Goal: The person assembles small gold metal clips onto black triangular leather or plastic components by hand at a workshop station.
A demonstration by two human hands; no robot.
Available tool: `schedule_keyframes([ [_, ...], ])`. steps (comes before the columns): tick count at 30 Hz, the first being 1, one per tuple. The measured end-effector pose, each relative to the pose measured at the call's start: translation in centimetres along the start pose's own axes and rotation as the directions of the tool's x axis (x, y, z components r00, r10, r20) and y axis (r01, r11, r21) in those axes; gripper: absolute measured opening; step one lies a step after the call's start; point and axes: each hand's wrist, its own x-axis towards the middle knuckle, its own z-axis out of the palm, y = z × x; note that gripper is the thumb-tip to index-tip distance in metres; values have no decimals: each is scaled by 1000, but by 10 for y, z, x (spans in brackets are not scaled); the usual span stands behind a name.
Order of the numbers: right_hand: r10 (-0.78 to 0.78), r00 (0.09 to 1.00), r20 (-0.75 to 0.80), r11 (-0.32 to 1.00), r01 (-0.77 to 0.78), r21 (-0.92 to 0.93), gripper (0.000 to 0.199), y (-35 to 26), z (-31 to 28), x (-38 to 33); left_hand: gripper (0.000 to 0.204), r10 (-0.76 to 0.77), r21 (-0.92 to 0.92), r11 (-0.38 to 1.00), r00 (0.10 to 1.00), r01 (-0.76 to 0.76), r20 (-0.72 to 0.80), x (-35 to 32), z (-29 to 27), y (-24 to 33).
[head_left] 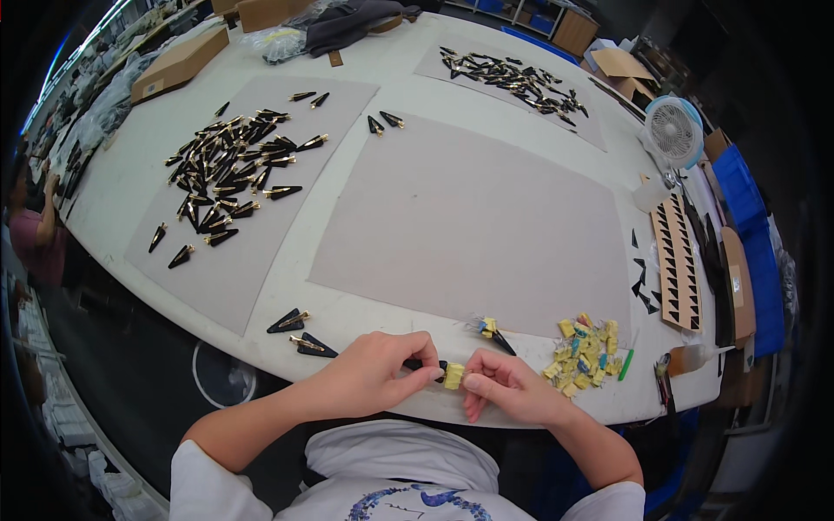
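Note:
Close to the table's front edge, my left hand [378, 369] pinches a black hair clip [442, 366], mostly covered by the fingers. A small yellow piece [453, 377] sits at the clip's end, between my hands. The curled fingers of my right hand [512, 388] meet its right side. Left of my hands lie two black clips with gold-coloured metal, one farther [287, 321] and one nearer [313, 346]. Just beyond my right hand is another black clip [503, 342] with a yellow and blue piece [486, 326] at its end.
A pile of yellow pieces [580, 356] lies right, beside a green stick [625, 365] and a bottle of amber liquid [689, 359]. Black clips heap on the left grey sheet [230, 295]; more lie far back. A fan [673, 130] stands right. Another person [39, 230] is far left.

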Motion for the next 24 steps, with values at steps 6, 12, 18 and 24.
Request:
schedule_keyframes([
  [6, 1, 999, 36, 1000, 0, -23, 24, -3, 2, 2, 14, -24, -293, 956, 1000, 23, 0, 3, 6, -13],
  [12, 11, 996, 87, 992, 0, -128, 24, -7, 0, 4, 15, -14, -281, 960, 1000, 8, -18, 1, 3, -9],
  [18, -42, 998, 40, 990, 47, -131, 25, -4, 2, 6, 15, -25, -308, 951, 999, 17, -21, 2, 1, -13],
  [24, -50, 999, 5, 993, 51, -104, 23, -1, 4, 9, 15, -33, -286, 958, 999, 30, -3, 3, -2, -13],
])
